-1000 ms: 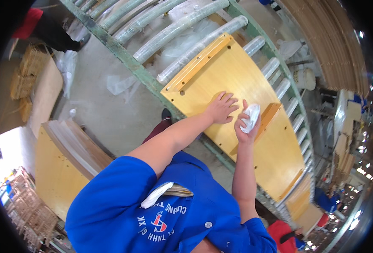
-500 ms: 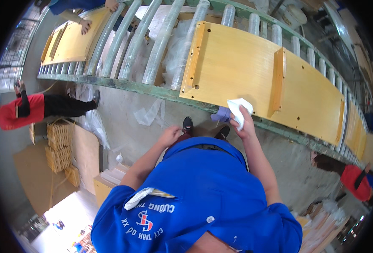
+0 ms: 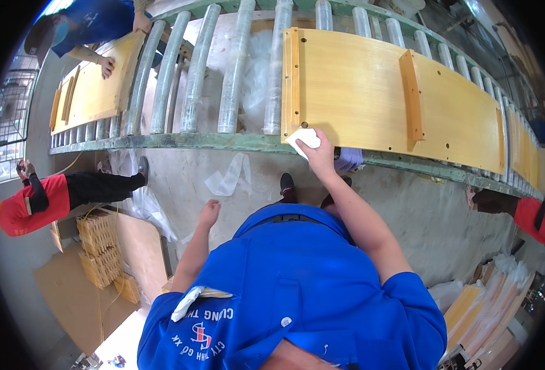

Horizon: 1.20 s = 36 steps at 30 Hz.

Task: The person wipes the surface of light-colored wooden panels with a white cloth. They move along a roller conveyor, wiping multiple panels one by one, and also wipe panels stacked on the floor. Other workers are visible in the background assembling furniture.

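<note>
A folded white cloth (image 3: 299,143) is in my right hand (image 3: 321,154), whose fingers are closed over it. The cloth touches the near left corner of a yellow wooden panel (image 3: 358,92) with wooden cleats and several drilled holes. My left hand (image 3: 209,213) hangs beside my body, away from the panel, fingers curled with nothing visible in them. A purple cloth (image 3: 349,160) hangs under the panel's near edge, just right of my right hand.
The panel rests on a roller conveyor with a green frame (image 3: 180,141). At the far left a co-worker's hand (image 3: 105,66) lies on another panel (image 3: 93,92). A person in red (image 3: 35,200) stands at left, near stacked wood pieces (image 3: 98,246). Plastic film (image 3: 229,177) lies on the floor.
My right hand has moved left along the panel's near edge with the white cloth, reaching its corner. My left hand has moved left and slightly down, farther from the conveyor.
</note>
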Tool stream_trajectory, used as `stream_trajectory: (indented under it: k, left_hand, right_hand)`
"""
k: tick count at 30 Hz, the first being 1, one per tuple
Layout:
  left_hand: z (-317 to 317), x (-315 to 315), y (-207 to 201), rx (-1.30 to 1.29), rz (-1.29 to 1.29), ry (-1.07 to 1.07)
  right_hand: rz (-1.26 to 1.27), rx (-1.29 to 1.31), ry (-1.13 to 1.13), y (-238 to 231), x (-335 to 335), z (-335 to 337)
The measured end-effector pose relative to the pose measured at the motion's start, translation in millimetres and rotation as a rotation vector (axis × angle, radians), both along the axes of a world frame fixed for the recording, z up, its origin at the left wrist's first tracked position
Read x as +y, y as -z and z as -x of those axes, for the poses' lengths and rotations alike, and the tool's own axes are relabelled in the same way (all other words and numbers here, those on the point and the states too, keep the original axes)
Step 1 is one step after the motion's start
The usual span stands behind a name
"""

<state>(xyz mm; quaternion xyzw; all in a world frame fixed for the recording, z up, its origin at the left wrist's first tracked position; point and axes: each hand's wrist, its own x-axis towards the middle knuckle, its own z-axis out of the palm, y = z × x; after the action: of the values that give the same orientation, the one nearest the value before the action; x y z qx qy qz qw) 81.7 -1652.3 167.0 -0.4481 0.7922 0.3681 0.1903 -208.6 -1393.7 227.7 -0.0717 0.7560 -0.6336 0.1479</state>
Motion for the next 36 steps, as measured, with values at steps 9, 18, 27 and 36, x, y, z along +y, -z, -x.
stream_trajectory:
  k: [9, 18, 27, 36]
  left_hand:
    - [59.7, 44.6, 18.6, 0.094, -0.206, 0.341]
    - [30.8, 0.3, 22.5, -0.109, -0.130, 0.288]
    - [38.4, 6.3, 20.5, -0.108, -0.144, 0.298]
    - [63.7, 24.0, 22.4, -0.058, -0.148, 0.370]
  right_hand:
    - [-0.201, 0.184, 0.098, -5.5, 13.1, -6.6]
    - [-0.211, 0.259, 0.118, -7.9, 27.8, -3.8]
    - [-0.239, 0.311, 0.117, -0.1, 28.5, -3.8]
    - [-0.229, 0.327, 0.197, -7.9, 56.3, 1.6]
